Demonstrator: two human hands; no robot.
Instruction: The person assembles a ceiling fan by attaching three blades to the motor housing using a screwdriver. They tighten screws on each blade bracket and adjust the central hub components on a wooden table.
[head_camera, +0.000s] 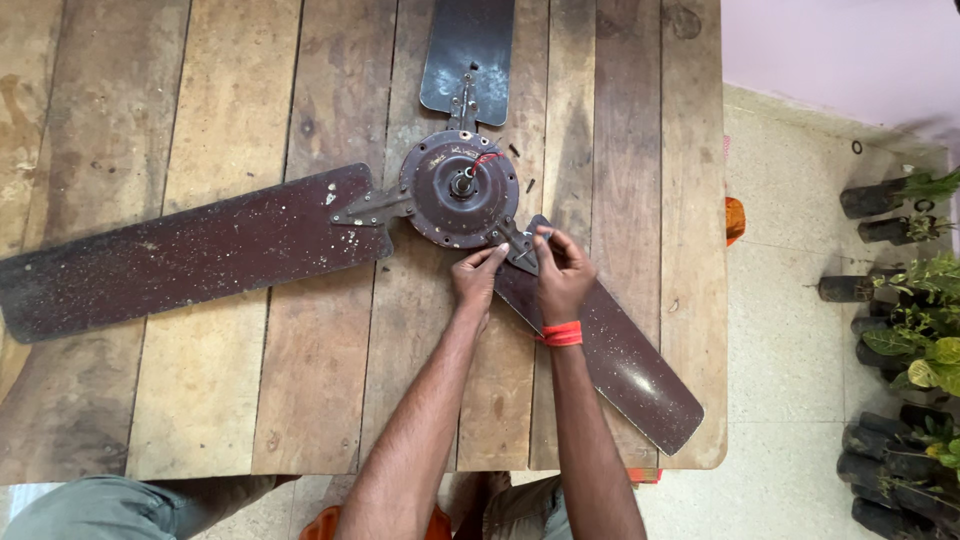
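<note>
On my wooden table (300, 400), the dark brown ceiling fan (459, 187) lies centre-far; its hub label is too small to make out. My left hand (478, 277) and right hand (560, 272) pinch the near-right blade's bracket (520, 247), fingers curled.

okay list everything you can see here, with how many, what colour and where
fan blades: three, dark brown, spread from the hub over the table
hub: one, dark brown, table middle top
screws: two or so, dark, loose right of the hub
table: one, worn wooden planks
floor: pale tile, right
potted plants: several, green in black bags, far right
left hand: at the lower-right blade's bracket
right hand: on the same bracket, red band at wrist
</note>
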